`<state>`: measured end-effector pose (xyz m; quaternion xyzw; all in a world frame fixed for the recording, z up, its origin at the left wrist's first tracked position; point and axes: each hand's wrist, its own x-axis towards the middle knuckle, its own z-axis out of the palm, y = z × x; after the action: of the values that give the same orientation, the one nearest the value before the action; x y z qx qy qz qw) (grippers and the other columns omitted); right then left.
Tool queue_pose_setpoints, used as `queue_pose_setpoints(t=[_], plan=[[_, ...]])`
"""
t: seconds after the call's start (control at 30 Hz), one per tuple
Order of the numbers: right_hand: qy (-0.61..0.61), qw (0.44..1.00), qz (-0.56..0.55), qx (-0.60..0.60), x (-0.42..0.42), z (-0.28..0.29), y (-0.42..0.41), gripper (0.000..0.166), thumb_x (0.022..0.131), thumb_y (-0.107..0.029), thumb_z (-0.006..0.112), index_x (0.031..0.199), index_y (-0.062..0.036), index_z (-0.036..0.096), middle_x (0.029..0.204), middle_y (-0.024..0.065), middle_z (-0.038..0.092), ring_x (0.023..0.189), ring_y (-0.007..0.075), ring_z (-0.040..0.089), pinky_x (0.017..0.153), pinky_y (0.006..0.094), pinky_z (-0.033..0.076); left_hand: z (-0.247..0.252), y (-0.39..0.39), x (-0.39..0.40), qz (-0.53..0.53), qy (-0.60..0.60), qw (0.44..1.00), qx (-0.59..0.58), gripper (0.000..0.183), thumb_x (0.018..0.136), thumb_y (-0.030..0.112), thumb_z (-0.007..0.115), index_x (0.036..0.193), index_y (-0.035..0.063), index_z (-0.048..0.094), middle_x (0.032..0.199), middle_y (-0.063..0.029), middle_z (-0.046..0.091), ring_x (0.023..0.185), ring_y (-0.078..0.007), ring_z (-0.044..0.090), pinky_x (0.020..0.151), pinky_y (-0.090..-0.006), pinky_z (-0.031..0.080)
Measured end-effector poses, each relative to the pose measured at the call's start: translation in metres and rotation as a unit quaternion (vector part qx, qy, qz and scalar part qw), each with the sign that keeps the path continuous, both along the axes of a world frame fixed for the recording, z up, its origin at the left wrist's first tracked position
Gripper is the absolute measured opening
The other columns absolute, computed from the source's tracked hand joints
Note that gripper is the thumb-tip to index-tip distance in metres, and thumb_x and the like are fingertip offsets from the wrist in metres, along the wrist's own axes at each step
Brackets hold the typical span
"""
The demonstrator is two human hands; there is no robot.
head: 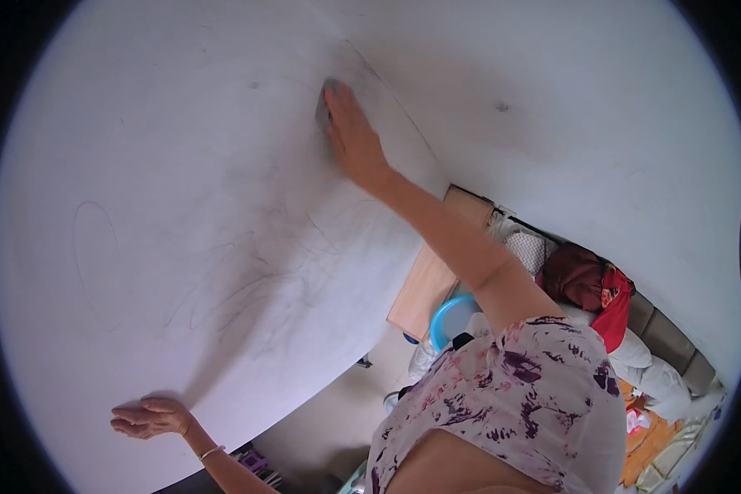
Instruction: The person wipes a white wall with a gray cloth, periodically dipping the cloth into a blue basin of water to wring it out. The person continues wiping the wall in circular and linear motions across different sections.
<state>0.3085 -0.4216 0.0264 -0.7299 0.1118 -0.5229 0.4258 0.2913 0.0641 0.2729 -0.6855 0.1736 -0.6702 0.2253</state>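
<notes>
My right hand [355, 136] presses a grey pad [322, 111], perhaps a sponge or sanding block, against a white wall [160, 154] near its corner. The fingers lie over the pad and hide most of it. Thin dark scribbles and a looped line mark the wall, with grey smudges around the middle. At the lower left, my left hand [151, 418] rests on the same wall with its fingers a little apart. It holds nothing, and a bracelet [212, 452] circles that wrist.
An adjoining white wall [593, 142] meets this one at the corner. Below stand a light wood cabinet or board [417, 293] and a blue-rimmed basin [435, 327]. Maroon bedding [571, 278], red cloth [614, 318] and white bundles [661, 386] lie along the right. Pale floor [321, 420] shows beneath.
</notes>
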Motion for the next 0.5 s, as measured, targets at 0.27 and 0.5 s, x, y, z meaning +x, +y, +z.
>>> queue_pose_setpoints(t=[0.27,0.5], plan=[[-0.01,0.999,-0.01,-0.034,-0.002,-0.009,0.005,0.047,0.094,-0.007,0.041,0.138,0.0039,0.031,0.145,0.0274,0.026,0.133,0.0413,0.028,0.109,0.0445,0.027,-0.003,0.0,0.004,0.004,0.0,1.0,-0.015,0.065,0.096,0.051,0.02,0.145,0.0085,0.027,0.145,-0.019,0.029,0.131,-0.037,0.028,0.1,-0.0524,0.028],[-0.005,1.0,0.01,-0.009,0.001,0.007,-0.006,0.048,0.093,-0.008,0.044,0.139,-0.0006,0.031,0.145,0.0258,0.028,0.134,0.0405,0.028,0.108,0.0444,0.029,-0.002,-0.004,0.0,-0.013,0.01,1.0,-0.006,0.062,0.097,0.046,0.023,0.145,0.0057,0.026,0.151,-0.0139,0.02,0.135,-0.0334,0.023,0.106,-0.0494,0.022]])
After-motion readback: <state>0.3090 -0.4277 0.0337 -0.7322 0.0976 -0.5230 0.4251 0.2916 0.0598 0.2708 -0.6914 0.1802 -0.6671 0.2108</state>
